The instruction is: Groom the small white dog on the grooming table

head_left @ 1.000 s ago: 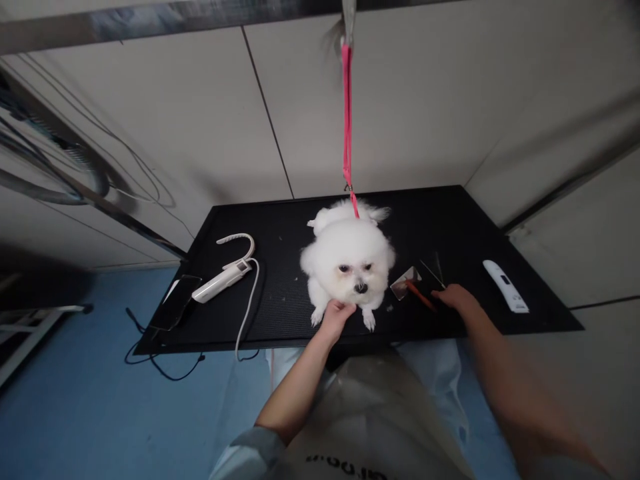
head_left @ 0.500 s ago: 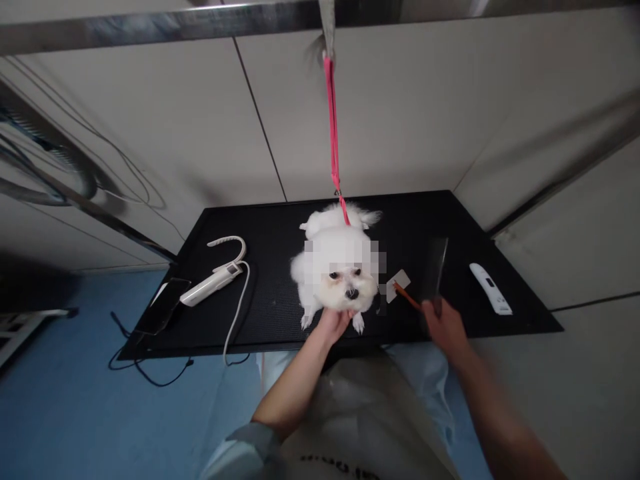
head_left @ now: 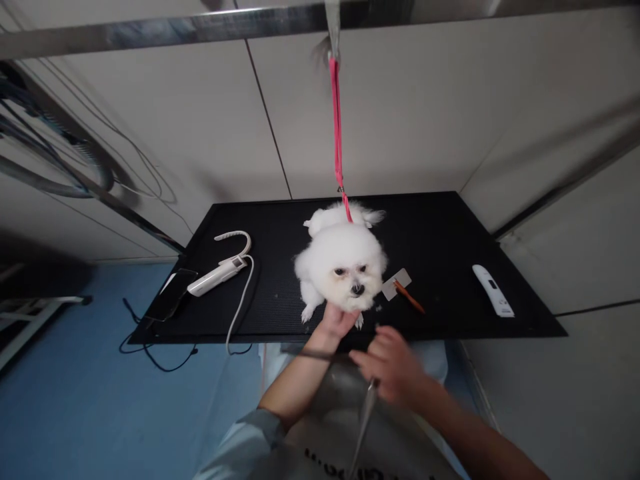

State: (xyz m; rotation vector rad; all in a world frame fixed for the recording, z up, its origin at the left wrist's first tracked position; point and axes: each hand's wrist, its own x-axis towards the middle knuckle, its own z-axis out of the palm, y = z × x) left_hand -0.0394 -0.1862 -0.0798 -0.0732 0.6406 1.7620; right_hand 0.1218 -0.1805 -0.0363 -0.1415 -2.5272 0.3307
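Note:
A white fluffy dog (head_left: 345,260) lies on the black grooming table (head_left: 440,227), facing me. My left hand (head_left: 337,321) is closed under its chin, cupping the lower jaw. My right hand (head_left: 390,367) is near my apron, apart from the dog, its fingers bent around a dark comb (head_left: 307,353). The comb points left across my left forearm and is blurred. Below the same hand a silver, scissor-like tool (head_left: 365,420) slants down over the apron; whether the fingers grip it too, I cannot tell.
A pink leash (head_left: 336,127) runs from the metal bar (head_left: 200,28) to the dog. A slicker brush (head_left: 411,297) with an orange handle lies right of it, then a white clipper (head_left: 493,291). To the left are a corded white clipper (head_left: 217,275) and a phone (head_left: 173,295).
My right hand has swung left and toward me, from beside the brush to in front of my apron. The comb has turned from upright to pointing left. My left hand stays under the chin.

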